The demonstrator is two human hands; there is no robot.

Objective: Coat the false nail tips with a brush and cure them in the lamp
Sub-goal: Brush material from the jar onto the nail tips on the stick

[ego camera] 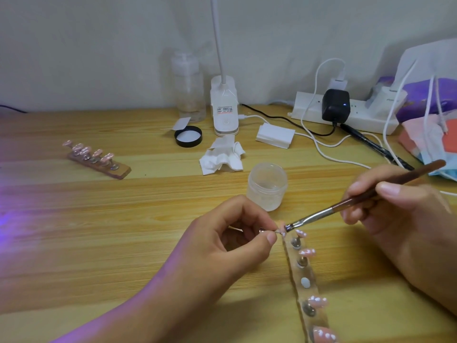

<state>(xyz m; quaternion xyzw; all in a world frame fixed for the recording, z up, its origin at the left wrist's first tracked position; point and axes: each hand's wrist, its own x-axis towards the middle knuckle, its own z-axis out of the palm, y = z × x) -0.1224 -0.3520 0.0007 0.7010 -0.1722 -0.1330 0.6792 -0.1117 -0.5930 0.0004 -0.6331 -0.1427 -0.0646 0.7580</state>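
Note:
My left hand (232, 233) pinches a small metal stand with a pink nail tip (281, 230) between thumb and fingers, just off the top end of a wooden holder strip (306, 276). My right hand (400, 209) grips a brown-handled brush (346, 206), and its bristles touch that tip. Several pink tips with white dots stand on the strip, with one bare white pad in its middle. An open clear gel jar (267, 185) sits just behind my hands. A second strip of pink tips (95, 158) lies at the far left.
The jar's black lid (188, 136), a crumpled wipe (222, 158), a white desk lamp base (224, 107), a clear bottle (189, 87), a power strip (346, 110) with cables and a heap of bags (430, 112) crowd the back. Purple light falls on the table's left edge.

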